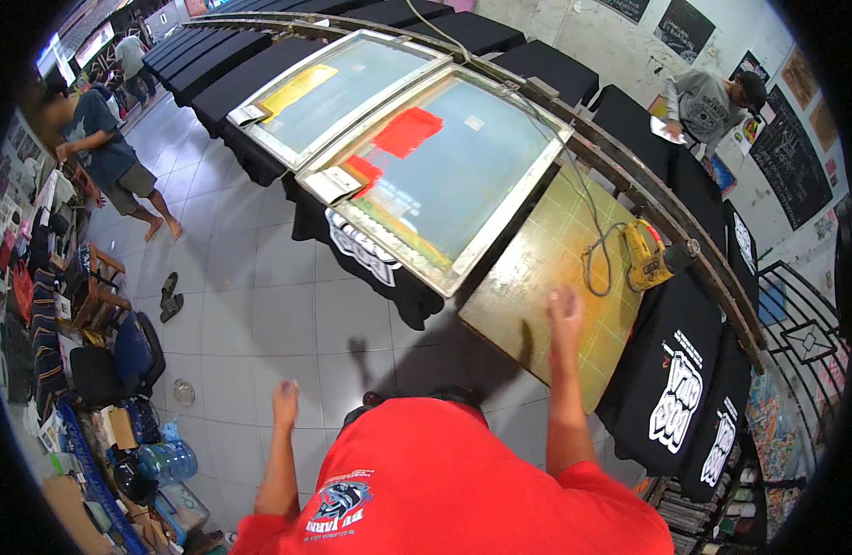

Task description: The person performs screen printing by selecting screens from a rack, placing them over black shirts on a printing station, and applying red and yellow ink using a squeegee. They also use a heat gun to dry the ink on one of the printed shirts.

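Note:
My left hand [285, 404] hangs over the tiled floor with loosely bent fingers and nothing visible in it. My right hand [566, 319] is raised in front of a yellowish board [528, 268], its fingers loose and empty; whether it touches the board I cannot tell. On the board's far right sits a yellow heat gun [644, 256] with a grey cord [588, 262]. Left of the board rests a silk-screen frame [481, 242] with red ink [408, 132] and a squeegee [330, 186] on it. Beside it lies a second screen frame [362, 77] with yellow ink [299, 90].
Black shirts [666, 370] with white prints lie along the curved rail [666, 194]. One person [708, 109] stands beyond it, another [102, 139] at the left. Sandals [171, 296], a blue chair [135, 351] and a water jug [167, 461] are on the left.

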`<state>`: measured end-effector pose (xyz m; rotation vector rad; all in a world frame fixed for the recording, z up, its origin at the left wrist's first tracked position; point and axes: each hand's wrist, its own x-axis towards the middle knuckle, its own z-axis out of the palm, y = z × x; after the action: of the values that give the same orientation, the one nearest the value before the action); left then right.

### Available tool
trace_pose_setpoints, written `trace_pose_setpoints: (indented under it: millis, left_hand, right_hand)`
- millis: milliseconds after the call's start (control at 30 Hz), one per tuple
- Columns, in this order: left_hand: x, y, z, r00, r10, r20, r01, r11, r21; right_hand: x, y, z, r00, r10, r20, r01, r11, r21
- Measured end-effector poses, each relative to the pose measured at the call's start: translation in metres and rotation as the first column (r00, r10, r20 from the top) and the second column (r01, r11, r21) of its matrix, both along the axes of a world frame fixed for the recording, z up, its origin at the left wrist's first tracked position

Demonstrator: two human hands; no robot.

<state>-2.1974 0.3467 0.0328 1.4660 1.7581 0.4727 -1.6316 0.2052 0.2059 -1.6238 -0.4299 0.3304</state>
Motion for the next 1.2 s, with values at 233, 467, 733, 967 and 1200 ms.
trace_pose_setpoints:
  millis: [233, 467, 733, 967, 1200]
  left_hand:
    - [0.075, 0.275, 0.123, 0.773, -0.003, 0.634, -0.016, 1.000, 0.024]
    - [0.177, 0.384, 0.150, 0.856, -0.200, 0.476, 0.127, 0.975, 0.181]
    - [0.223, 0.440, 0.160, 0.874, -0.484, -0.030, 0.459, 0.805, 0.376]
    - [0.224, 0.447, 0.167, 0.809, -0.587, -0.009, 0.569, 0.780, 0.262]
    - [0.210, 0.475, 0.164, 0.711, -0.679, 0.181, 0.602, 0.721, 0.343]
  right_hand:
    - [-0.089, 0.124, -0.010, 0.945, 0.046, -0.323, -0.089, 0.989, -0.119]
    - [-0.076, 0.172, -0.041, 0.968, -0.052, -0.244, 0.008, 0.984, -0.177]
    - [-0.078, 0.193, -0.054, 0.962, -0.162, -0.222, 0.132, 0.981, -0.142]
    - [-0.076, 0.201, -0.059, 0.940, -0.325, -0.105, 0.275, 0.902, -0.333]
    - [-0.095, 0.185, -0.031, 0.948, -0.307, -0.088, 0.265, 0.910, -0.320]
